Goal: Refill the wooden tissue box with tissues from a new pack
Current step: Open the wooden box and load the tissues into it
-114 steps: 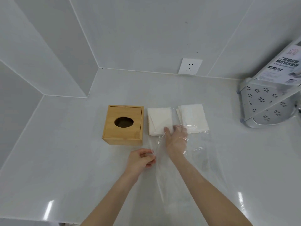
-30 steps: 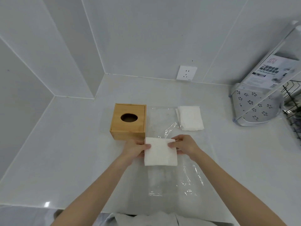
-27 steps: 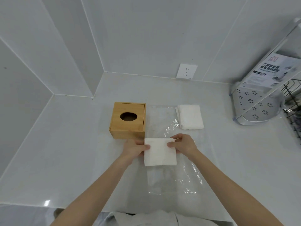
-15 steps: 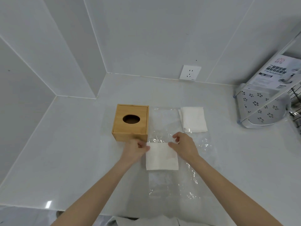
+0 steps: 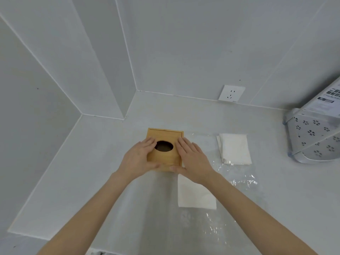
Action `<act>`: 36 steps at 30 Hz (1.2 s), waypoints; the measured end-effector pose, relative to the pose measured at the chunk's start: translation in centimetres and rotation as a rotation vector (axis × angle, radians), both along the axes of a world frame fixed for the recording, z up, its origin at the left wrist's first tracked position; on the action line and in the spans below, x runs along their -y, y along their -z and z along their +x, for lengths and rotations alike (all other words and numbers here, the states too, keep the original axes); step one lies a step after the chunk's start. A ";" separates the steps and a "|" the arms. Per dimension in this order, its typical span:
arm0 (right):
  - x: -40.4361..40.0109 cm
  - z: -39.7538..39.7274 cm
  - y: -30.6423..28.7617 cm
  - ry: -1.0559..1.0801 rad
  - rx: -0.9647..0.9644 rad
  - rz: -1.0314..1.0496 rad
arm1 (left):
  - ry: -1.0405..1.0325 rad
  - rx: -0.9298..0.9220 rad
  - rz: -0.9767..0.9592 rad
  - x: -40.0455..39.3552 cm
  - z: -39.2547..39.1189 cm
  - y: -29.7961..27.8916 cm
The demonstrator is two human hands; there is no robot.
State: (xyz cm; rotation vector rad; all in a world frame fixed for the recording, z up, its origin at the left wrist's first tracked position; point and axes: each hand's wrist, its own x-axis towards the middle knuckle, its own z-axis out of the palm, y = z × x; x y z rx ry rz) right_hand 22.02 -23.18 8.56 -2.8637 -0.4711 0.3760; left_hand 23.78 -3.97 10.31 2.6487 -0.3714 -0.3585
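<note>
the square wooden tissue box with a dark oval hole in its lid stands on the pale grey counter, not far from the corner where the tiled walls meet. both hands are on it. the left hand lies on the left part of the lid, the fingers straight and close together beside the hole, and the thumb goes along the near front face of the box. the right hand lies in the same way on the right part of the lid, fingers straight, thumb pressing on the near front face. the two thumbs almost meet at the front. so the hands press the box from both sides and are not curled around it.

just near the box on its right side, a white folded stack of tissues lies flat on the counter, partly hidden under the right wrist. it rests on a sheet of clear crinkled plastic wrapper, which spreads toward the near edge of the counter. a second white folded stack of tissues lies farther back and to the right, well apart from the box, at the far end of the same plastic.

on the back wall there is a white wall socket. at the right edge stands a silver metal rack with flower-shaped holes, and a printed paper label is on top of it.
</note>
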 end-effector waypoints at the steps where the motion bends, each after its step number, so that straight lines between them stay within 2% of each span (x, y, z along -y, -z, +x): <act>1: 0.1 0.0 0.1 -0.002 0.006 0.004 | 0.028 -0.002 0.005 -0.1 -0.1 0.2; 5: 0.4 0.6 0.3 -0.050 0.079 -0.159 | 0.126 0.038 0.078 -0.7 0.7 0.6; 7: 0.4 0.7 0.1 -0.091 0.046 -0.221 | 0.160 0.046 0.106 -0.9 1.1 0.5; 10: 1.0 0.8 -0.3 -0.096 0.131 -0.204 | 0.163 0.011 0.026 -1.4 1.5 0.1; 12: 1.2 1.4 -0.9 -0.115 0.160 -0.059 | 0.126 -0.057 -0.078 -1.7 1.9 -0.6; 14: 1.4 2.1 -2.0 -0.078 0.013 0.096 | 0.050 -0.117 -0.190 -1.9 2.6 -1.7; 18: 1.7 3.9 -3.6 0.086 -0.013 0.413 | -0.124 -0.130 -0.309 -1.6 4.9 -3.2; 24: 1.4 7.6 -4.1 0.308 -0.105 0.591 | -0.338 -0.114 -0.437 0.1 8.2 -3.7; 28: 1.2 9.1 -3.8 0.492 -0.187 0.738 | -0.422 -0.214 -0.535 0.9 9.9 -3.9; 32: 0.5 9.5 -3.3 0.614 -0.152 0.792 | -0.490 -0.211 -0.539 1.7 10.6 -3.6; 36: 0.3 9.5 -3.5 0.629 -0.202 0.800 | -0.512 -0.196 -0.531 2.0 10.3 -3.9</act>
